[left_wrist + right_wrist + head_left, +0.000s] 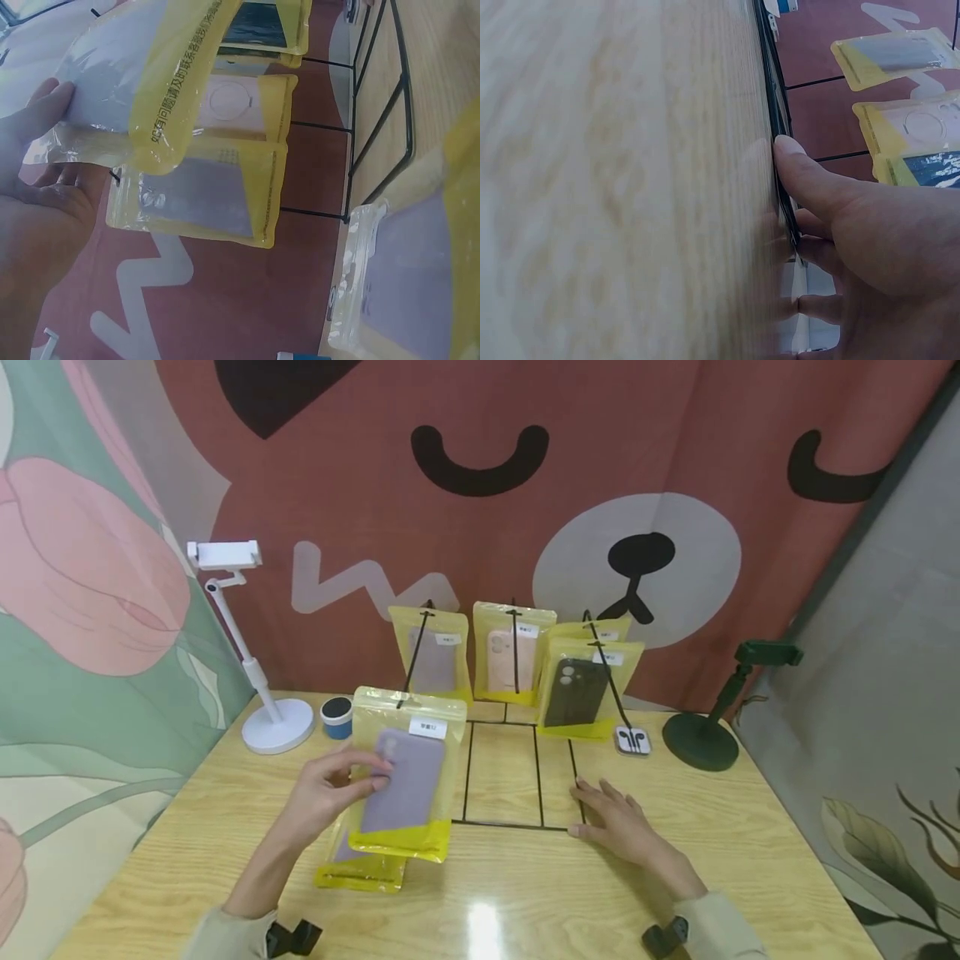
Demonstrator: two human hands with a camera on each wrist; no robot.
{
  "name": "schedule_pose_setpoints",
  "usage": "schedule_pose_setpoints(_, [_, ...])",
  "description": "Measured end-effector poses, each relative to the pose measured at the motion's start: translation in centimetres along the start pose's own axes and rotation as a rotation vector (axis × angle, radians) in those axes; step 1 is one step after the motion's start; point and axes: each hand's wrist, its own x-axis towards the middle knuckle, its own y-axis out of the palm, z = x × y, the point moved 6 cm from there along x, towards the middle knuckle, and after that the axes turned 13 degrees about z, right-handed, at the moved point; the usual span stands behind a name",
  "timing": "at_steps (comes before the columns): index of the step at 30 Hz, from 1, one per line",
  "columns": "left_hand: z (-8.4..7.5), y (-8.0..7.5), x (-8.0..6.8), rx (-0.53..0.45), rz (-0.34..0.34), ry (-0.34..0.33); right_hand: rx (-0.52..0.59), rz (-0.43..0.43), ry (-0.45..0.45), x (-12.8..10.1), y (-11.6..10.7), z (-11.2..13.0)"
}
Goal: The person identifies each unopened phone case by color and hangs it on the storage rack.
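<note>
the white phone stand (255,693) sits at 10 o'clock on the wooden table (750,860), its weighted round base keeping the thin arm upright; a blue-rimmed round tin (337,717) stands just beside it. the left hand (330,793) pinches a yellow-edged clear pouch (405,772) holding a lilac phone case, thumb on the glossy front and fingers behind, lifting it tilted above a second pouch (360,868) lying flat at 7 o'clock. the black wire rack (502,777) at 12 o'clock carries three more soft plastic pouches on its hooks, hung by their punched tops. the right hand (622,827) lies flat and relaxed at 3 o'clock, fingers straight, touching the rack's base rod, holding nothing. a dark green stand (705,735) sits at 2 o'clock.
</note>
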Motion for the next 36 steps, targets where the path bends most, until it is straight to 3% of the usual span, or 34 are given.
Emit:
schedule_pose_setpoints(3, [0.3, -0.1, 0.2, -0.002, -0.004, -0.048, -0.005, 0.002, 0.001, 0.0, 0.1, 0.0])
schedule_pose_setpoints(7, [1.8, -0.6, 0.9, -0.04, -0.034, -0.171, 0.004, -0.002, 0.005, 0.0, 0.1, 0.0])
schedule_pose_setpoints(12, [4.3, -1.4, 2.6, -0.091, -0.102, -0.251, 0.013, 0.011, 0.003, 0.0, 0.2, 0.0])
schedule_pose_setpoints(17, [6.8, -1.8, 4.9, -0.165, -0.107, -0.318, 0.008, 0.018, 0.006, 0.0, 0.4, -0.1])
schedule_pose_setpoints(20, [8.1, -1.9, 6.6, -0.199, -0.101, -0.332, 0.001, 0.006, 0.002, 0.0, 0.3, -0.1])
schedule_pose_setpoints(23, [8.9, -1.9, 7.9, -0.223, -0.097, -0.3, -0.001, 0.001, -0.003, 0.1, 0.3, -0.1])
schedule_pose_setpoints(25, [8.5, -1.7, 8.5, -0.223, -0.085, -0.288, 0.002, -0.001, -0.006, 0.1, 0.4, -0.2])
schedule_pose_setpoints(28, [8.7, -1.6, 8.6, -0.178, -0.068, -0.307, 0.01, -0.001, -0.006, 0.1, 0.6, -0.2])
schedule_pose_setpoints(31, [9.1, -1.5, 7.4, -0.067, -0.063, -0.352, 0.021, 0.0, -0.003, 0.1, 0.7, -0.2])
schedule_pose_setpoints(36, [9.5, 0.0, 3.6, 0.309, -0.036, -0.402, 0.007, -0.003, -0.005, 0.1, 0.3, -0.3])
